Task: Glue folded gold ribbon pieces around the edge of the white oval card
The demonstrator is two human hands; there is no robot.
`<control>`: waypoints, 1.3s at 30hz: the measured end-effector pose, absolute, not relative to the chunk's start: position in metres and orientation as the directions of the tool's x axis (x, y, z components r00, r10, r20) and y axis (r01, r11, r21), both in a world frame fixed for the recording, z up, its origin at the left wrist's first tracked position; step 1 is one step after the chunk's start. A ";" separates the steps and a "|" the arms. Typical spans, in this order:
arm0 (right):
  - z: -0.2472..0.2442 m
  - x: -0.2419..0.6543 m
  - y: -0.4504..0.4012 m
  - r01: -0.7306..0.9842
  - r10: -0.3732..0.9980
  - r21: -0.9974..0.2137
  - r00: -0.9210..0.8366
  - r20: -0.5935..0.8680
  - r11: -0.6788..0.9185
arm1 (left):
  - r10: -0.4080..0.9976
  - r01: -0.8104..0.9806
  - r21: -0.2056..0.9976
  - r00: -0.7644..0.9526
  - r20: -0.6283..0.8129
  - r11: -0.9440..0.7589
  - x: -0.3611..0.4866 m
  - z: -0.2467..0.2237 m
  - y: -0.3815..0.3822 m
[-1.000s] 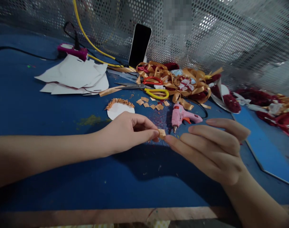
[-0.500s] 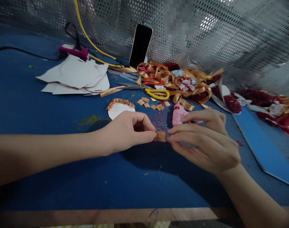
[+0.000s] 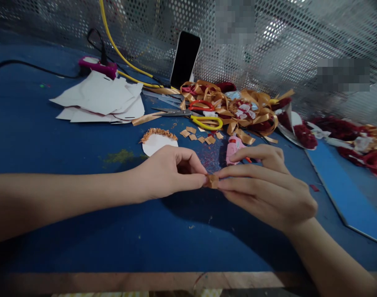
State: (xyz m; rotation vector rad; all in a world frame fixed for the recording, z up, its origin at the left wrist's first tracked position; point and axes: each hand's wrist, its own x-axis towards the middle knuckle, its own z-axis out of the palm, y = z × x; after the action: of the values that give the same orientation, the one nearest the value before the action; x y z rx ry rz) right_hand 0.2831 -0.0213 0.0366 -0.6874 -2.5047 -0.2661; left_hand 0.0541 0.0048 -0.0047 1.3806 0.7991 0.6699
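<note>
A small gold ribbon square is pinched between my left hand and my right hand, above the blue table. The left fingertips grip its left side, while the right fingertips close on its right edge. Just behind my left hand lies a white paper disc with gold ruffles along its back rim, its front partly hidden. Several loose gold squares lie beyond my hands. A pink glue gun is behind my right fingers, which partly cover it.
Scissors with yellow and red handles lie before a heap of gold ribbon. A phone leans on the perforated metal screen. White paper pieces and a purple power strip are back left; a light-blue board is right.
My right fingertips have moved in to meet the gold square and now hold its right edge. Less of the square shows, and it looks bent. The whole view has shifted slightly.
</note>
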 end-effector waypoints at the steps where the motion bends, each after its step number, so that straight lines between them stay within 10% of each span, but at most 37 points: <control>1: 0.037 0.282 -0.021 0.528 0.422 0.052 -0.730 0.537 0.848 | 0.809 0.044 0.995 0.579 -0.099 0.090 0.054 -0.004 0.005; 22: 0.032 0.271 -0.025 0.508 0.482 -0.131 -0.662 0.574 0.852 | 0.794 0.027 0.996 0.603 -0.080 0.080 0.054 -0.005 0.005; 39: 0.037 0.277 -0.023 0.534 0.476 -0.038 -0.715 0.512 0.844 | 0.780 0.022 0.997 0.622 -0.070 0.072 0.052 -0.006 0.004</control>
State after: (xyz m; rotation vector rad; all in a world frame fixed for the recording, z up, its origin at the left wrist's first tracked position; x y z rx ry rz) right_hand 0.2768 -0.0234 0.0366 -0.7398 -2.5038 -0.1530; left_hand 0.0524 0.0038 -0.0056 1.3985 0.7360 0.6543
